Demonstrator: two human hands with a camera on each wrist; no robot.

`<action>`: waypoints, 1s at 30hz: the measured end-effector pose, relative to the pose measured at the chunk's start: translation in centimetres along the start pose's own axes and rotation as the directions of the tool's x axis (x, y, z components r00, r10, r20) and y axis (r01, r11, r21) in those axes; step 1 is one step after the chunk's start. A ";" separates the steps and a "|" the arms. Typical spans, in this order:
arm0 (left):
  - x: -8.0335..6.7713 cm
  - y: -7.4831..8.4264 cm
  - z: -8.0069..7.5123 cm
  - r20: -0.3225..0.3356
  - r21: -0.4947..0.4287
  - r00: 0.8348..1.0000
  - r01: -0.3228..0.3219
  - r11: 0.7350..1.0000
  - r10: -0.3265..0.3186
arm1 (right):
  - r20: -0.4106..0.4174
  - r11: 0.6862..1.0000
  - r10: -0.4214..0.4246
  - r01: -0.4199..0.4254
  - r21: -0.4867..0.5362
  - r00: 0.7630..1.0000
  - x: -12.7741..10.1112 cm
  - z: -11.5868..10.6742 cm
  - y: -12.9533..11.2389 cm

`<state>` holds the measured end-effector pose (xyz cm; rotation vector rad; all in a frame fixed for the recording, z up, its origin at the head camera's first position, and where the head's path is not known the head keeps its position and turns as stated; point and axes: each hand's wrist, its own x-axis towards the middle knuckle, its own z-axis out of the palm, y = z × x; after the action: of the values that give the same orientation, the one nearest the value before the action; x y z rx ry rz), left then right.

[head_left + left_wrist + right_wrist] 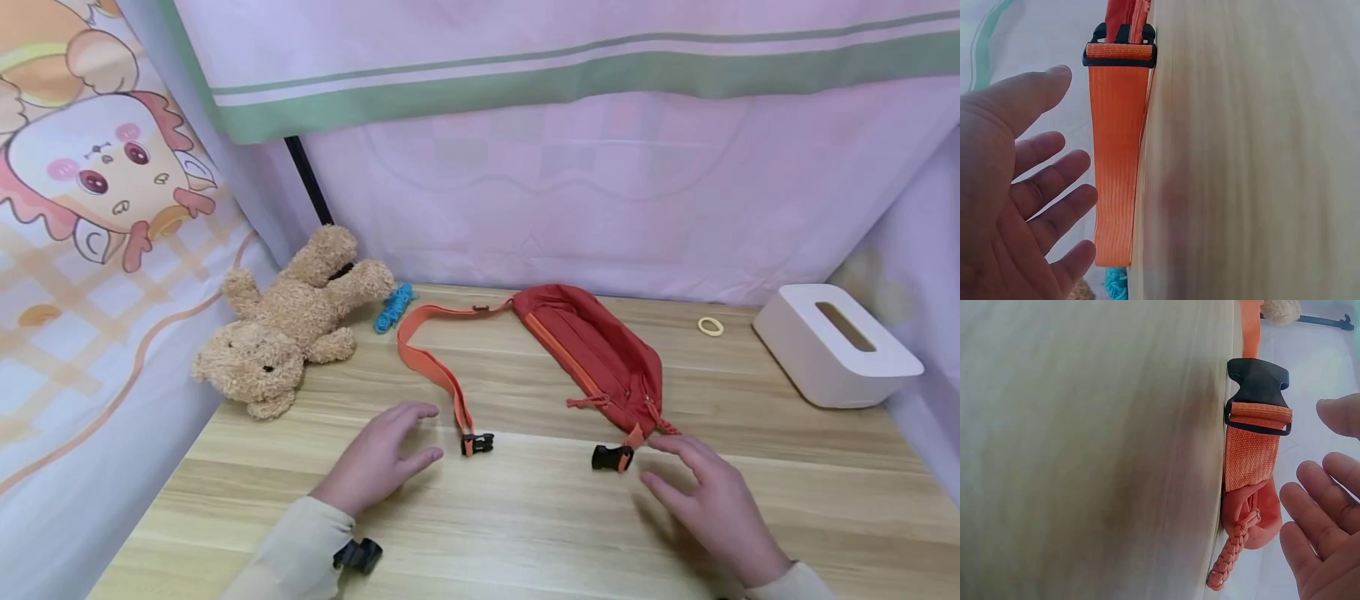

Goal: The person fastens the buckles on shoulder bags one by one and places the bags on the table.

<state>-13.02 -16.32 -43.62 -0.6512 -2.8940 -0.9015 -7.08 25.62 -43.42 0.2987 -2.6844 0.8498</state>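
Observation:
A red waist bag (596,350) lies on the wooden table (525,517). Its orange strap (431,362) loops left and ends in a black buckle half (477,442). The other black buckle half (611,457) sits at the bag's near end. My left hand (382,454) hovers with relaxed fingers just left of the strap's buckle (1119,47), holding nothing; the strap (1117,169) runs beside my fingers (1054,187). My right hand (712,500) is spread just right of the other buckle (1257,381), near the bag's braided zipper pull (1232,556), also empty.
A tan teddy bear (288,325) lies at the back left beside a blue cord bundle (395,305). A white tissue box (836,343) stands at the right, with a yellow ring (710,326) near it. Pink fabric walls (600,183) enclose the table.

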 end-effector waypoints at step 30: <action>0.9 0.9 1.8 -0.001 -0.160 0.995 0.096 0.983 -0.098 | 0.024 0.996 0.072 -0.073 0.057 0.997 0.7 1.0 -0.3</action>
<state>-13.33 -14.33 -44.50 -0.5174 -2.8891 -1.1542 -7.89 24.72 -43.76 0.2261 -2.7088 0.9514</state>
